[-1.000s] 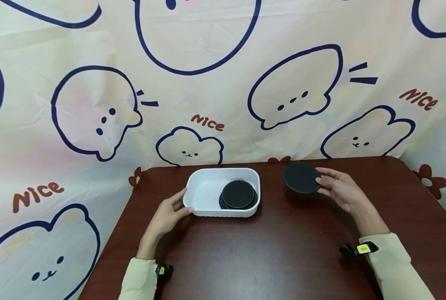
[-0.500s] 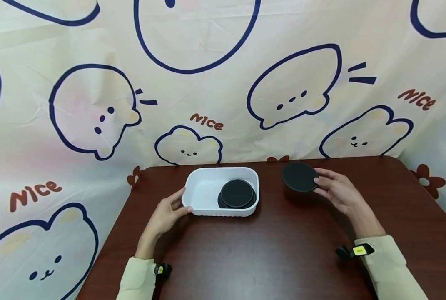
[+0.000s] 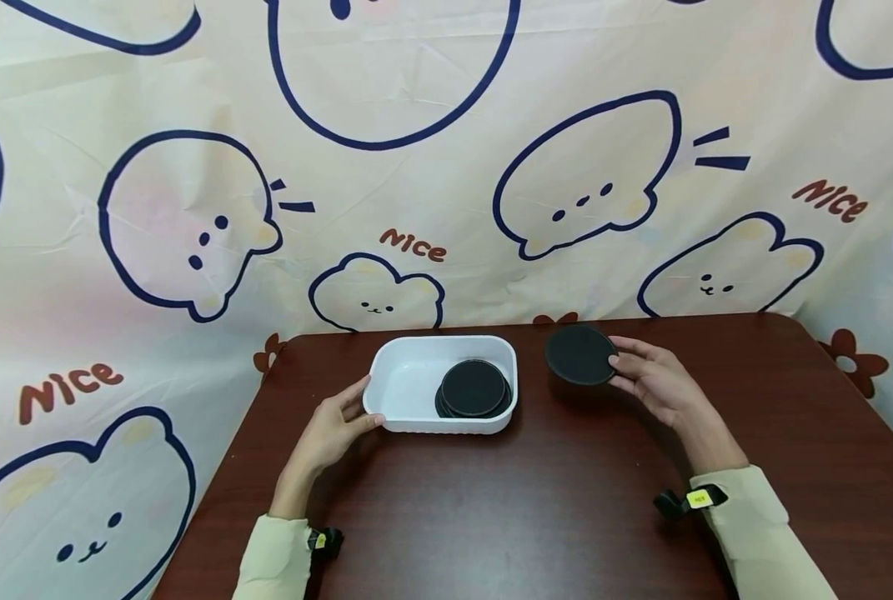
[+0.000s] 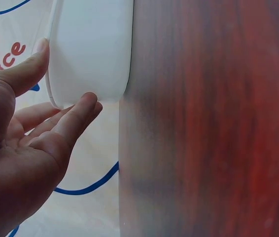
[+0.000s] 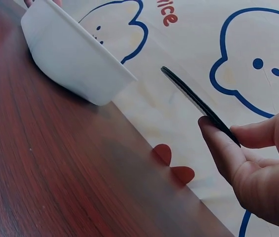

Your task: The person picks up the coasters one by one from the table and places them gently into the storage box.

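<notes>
A thin round black coaster (image 3: pixel 579 355) is pinched at its right edge between the thumb and fingers of my right hand (image 3: pixel 659 385). It is held above the table; the right wrist view shows the coaster (image 5: pixel 198 101) edge-on and tilted. To its left stands a white rectangular dish (image 3: pixel 401 383) with rounded corners. Several black coasters (image 3: pixel 474 388) lie stacked at the dish's right end. My left hand (image 3: pixel 333 432) grips the dish's left end, thumb and fingers spread round the corner. In the left wrist view fingertips touch the outer wall of the dish (image 4: pixel 92 54).
The dark brown wooden table (image 3: pixel 506 508) carries the dish near its far edge. Right behind that edge hangs a pale cloth (image 3: pixel 431 192) printed with blue-outlined cartoon figures. Each wrist wears a black strap; the right strap (image 3: pixel 671 504) has a yellow label.
My right hand has moved slightly left with the coaster, closer to the dish. The left hand and the dish stay in place.
</notes>
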### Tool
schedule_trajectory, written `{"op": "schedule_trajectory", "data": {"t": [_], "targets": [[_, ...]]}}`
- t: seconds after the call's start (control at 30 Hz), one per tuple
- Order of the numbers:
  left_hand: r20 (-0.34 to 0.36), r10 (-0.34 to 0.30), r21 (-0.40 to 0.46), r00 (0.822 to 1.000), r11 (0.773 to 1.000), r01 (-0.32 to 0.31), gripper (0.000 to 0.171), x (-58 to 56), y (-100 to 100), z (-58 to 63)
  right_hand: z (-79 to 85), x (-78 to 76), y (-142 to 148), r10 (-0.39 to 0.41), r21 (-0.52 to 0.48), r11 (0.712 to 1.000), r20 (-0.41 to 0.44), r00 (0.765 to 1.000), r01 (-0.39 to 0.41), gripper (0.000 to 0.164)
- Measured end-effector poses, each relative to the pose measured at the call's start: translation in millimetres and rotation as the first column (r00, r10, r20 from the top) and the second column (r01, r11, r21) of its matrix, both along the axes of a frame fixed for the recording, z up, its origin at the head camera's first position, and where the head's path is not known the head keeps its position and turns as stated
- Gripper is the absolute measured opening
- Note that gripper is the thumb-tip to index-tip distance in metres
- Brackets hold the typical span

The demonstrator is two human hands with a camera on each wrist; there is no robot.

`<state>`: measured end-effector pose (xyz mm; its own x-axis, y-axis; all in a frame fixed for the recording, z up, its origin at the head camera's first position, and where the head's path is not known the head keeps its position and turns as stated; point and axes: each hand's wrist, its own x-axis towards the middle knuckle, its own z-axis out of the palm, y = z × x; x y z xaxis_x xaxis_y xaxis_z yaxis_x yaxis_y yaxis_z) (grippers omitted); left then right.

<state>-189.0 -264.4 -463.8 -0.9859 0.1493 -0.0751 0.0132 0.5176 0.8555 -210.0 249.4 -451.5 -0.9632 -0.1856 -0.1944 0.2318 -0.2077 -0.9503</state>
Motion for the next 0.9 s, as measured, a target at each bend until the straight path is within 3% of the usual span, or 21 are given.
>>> {"op": "schedule_trajectory", "data": {"t": [0.9], "targets": [[-0.024,-0.019,0.015,1.000,1.000,0.020,0.081,0.9,-1.4,0.5,-5.5,-11.9,-35.3,0.048,0.022,0.999,-0.034,0.998,-0.047,0.065]]}}
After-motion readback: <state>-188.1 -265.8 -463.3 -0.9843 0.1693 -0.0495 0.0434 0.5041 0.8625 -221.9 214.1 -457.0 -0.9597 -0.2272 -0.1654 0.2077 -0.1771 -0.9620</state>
